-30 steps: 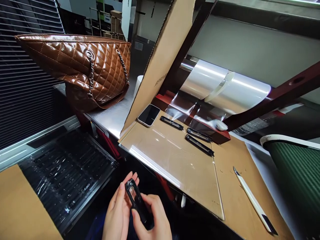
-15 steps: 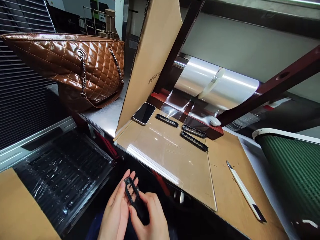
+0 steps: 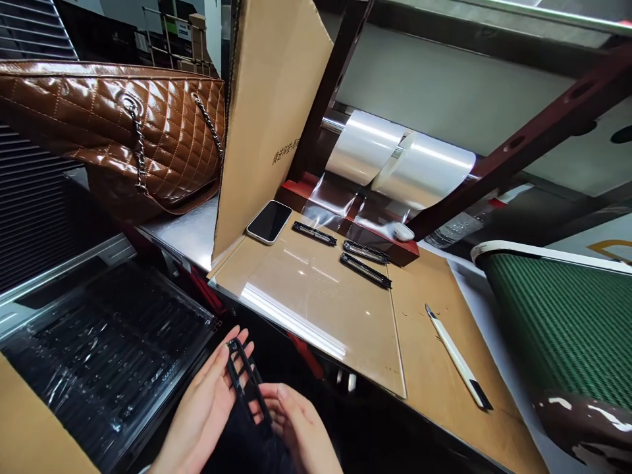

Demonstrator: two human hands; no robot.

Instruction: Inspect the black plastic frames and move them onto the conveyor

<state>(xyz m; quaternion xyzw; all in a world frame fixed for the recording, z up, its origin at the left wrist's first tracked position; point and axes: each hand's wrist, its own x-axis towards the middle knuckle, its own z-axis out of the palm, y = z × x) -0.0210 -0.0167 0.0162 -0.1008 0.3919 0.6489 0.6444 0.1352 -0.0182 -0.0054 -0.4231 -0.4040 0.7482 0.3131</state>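
A narrow black plastic frame with a long open slot is held over the gap in front of the bench. My left hand supports its upper end, thumb on the near side and fingers behind. My right hand is at the lower right side of the frame, its curled fingers partly behind it and its thumb raised off it. The frame's lowest end blends into the dark background. On the bench lie three similar black parts, one at the left, one at the right and one in front.
A clear sheet covers part of the cardboard-topped bench. On it lies a phone; a white craft knife lies to the right. Film rolls, a cardboard panel, a brown quilted bag, a green-surfaced belt and a plastic-wrapped tray surround it.
The black frame has turned so more of its slot shows. My right hand has loosened, its thumb lifting off the frame. The view has shifted slightly to the right.
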